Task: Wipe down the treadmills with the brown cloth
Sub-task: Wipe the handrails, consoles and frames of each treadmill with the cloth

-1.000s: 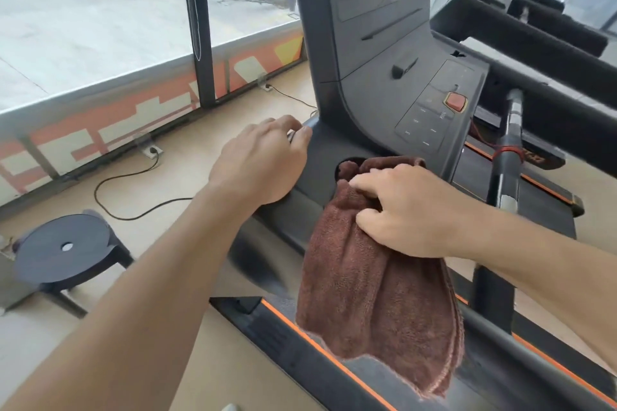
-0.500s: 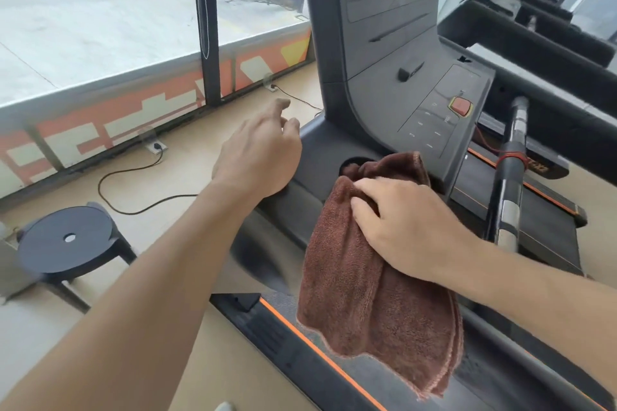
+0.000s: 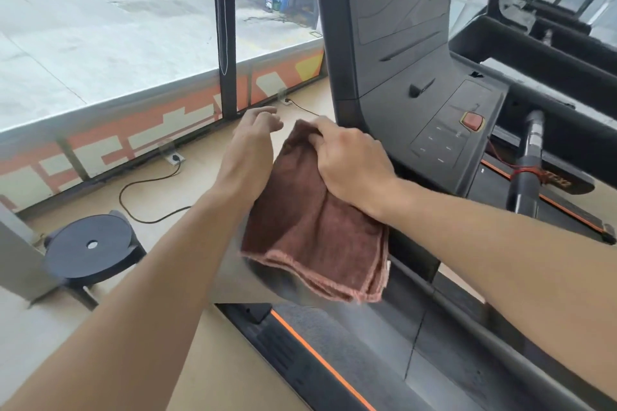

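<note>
My right hand [image 3: 347,160] grips the top edge of the folded brown cloth [image 3: 314,237], which hangs in the air left of the treadmill console [image 3: 417,103]. My left hand [image 3: 250,147] hovers just left of the cloth with fingers loosely extended, holding nothing. The console has a dark screen, a keypad and a red stop button [image 3: 472,121]. Below lies the treadmill deck [image 3: 350,360] with its orange stripe. The cloth and my hands hide the console's left corner.
A black round stool [image 3: 90,245] stands on the floor at left. A black cable [image 3: 150,190] runs from a floor socket below the big window [image 3: 100,27]. A second treadmill [image 3: 551,53] stands at right, past a grey handrail [image 3: 531,157].
My right hand lifted the cloth off the console's cup-holder corner and carried it up and left. My left hand came off the console edge and now hangs in the air beside the cloth.
</note>
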`<action>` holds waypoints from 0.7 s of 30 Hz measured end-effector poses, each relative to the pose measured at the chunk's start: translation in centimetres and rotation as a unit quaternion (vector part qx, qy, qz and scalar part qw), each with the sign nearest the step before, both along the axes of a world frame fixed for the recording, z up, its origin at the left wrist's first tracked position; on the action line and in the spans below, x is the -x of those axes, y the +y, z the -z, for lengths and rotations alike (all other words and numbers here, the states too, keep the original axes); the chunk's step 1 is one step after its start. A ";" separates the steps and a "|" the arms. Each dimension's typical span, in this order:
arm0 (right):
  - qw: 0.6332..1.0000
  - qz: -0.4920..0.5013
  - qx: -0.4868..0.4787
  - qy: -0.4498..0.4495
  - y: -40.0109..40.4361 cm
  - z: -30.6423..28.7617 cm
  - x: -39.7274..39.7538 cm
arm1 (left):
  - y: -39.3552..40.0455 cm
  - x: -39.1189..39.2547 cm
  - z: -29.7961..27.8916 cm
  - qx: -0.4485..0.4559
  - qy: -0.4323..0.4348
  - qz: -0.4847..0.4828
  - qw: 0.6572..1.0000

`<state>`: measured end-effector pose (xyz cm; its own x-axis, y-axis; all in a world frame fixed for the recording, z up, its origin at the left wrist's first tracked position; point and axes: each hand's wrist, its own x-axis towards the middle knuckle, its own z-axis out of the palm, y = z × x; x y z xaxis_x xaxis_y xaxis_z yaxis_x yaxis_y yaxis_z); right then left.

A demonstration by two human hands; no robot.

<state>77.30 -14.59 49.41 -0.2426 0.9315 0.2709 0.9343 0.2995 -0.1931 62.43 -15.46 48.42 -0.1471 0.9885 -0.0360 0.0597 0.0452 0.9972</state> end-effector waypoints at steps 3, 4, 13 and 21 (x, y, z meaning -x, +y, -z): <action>0.994 -0.027 -0.101 -0.033 1.7 0.1 -0.1 | -1.1 -0.2 0.2 -0.044 0.108 -0.001 0.993; 0.990 -0.042 -0.124 -0.048 1.5 0.2 -0.4 | -1.4 -0.4 0.4 -0.065 0.175 -0.008 0.982; 0.993 -0.116 0.022 -0.017 -2.3 0.4 -7.1 | -1.9 -4.9 0.2 -0.091 0.568 0.124 0.809; 0.994 -0.067 0.019 -0.084 -7.6 -2.0 -9.8 | -5.5 -9.2 0.1 -0.121 0.626 0.194 0.745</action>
<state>87.10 -22.23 51.41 -0.4032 0.8970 0.1812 0.9069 0.4181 -0.0519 71.60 -20.95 48.28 0.3841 0.9202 0.0758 0.9121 -0.3909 0.1236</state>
